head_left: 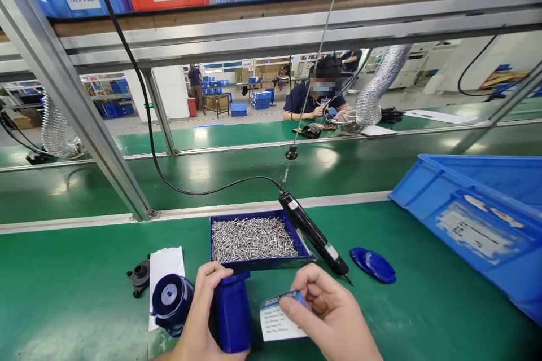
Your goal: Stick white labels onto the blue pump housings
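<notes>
My left hand (203,316) is wrapped round a dark blue plastic housing (234,313), which stands roughly upright near the bottom of the view. To its right, my right hand (328,313) pinches a white and blue printed label (279,318) between thumb and fingers. The label is beside the housing, apart from it. Left of my left hand sits a second blue cylindrical part (171,302) with a round dark top, partly on a white paper (167,262). A small black plastic part (139,275) lies beside that paper.
A blue tray (218,264) of screws lies ahead. A black electric screwdriver (315,234) hangs on a cable at its right. Two blue discs (379,266) lie farther right, before a big blue bin (466,220). A co-worker (315,93) sits across the bench.
</notes>
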`<state>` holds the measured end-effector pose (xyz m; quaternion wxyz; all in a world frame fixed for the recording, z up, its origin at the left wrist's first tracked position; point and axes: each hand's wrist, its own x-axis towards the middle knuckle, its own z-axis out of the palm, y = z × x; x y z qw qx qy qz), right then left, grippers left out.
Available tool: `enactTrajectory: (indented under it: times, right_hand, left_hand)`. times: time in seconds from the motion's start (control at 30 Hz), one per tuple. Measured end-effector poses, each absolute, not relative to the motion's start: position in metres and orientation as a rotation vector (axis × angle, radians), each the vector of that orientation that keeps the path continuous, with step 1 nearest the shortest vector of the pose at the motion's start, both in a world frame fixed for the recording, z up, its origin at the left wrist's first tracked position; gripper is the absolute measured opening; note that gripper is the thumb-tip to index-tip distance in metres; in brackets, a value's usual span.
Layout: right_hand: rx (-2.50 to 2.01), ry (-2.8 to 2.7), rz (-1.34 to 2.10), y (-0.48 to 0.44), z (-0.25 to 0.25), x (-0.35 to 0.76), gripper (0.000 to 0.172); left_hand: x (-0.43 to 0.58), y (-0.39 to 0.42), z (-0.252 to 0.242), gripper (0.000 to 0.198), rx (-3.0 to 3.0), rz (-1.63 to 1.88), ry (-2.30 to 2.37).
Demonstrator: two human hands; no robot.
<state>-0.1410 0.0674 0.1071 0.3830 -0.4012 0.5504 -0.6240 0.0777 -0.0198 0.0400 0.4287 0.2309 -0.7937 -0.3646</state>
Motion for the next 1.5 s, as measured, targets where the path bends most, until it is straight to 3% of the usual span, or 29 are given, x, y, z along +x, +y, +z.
enactTrajectory:
  times: [0.17, 0.4, 1.5]
  right_hand:
    - [-0.999, 1.411, -1.5, 0.064, 0.101, -0.131, 0.057]
    - [-0.929, 1.425, -1.482, 0.065, 0.09, -0.119, 0.061]
    - [-0.906, 1.439, -1.386, 0.066, 0.096, -0.113, 0.056]
  left_hand:
    - [0.074, -0.016, 0.04, 0.101, 0.605, -0.94, -1.977]
    - [0.068, -0.009, 0.05, 0.087, 0.648, -0.971, -1.97]
    - [0.067, -0.006, 0.058, 0.083, 0.671, -1.052, -1.966]
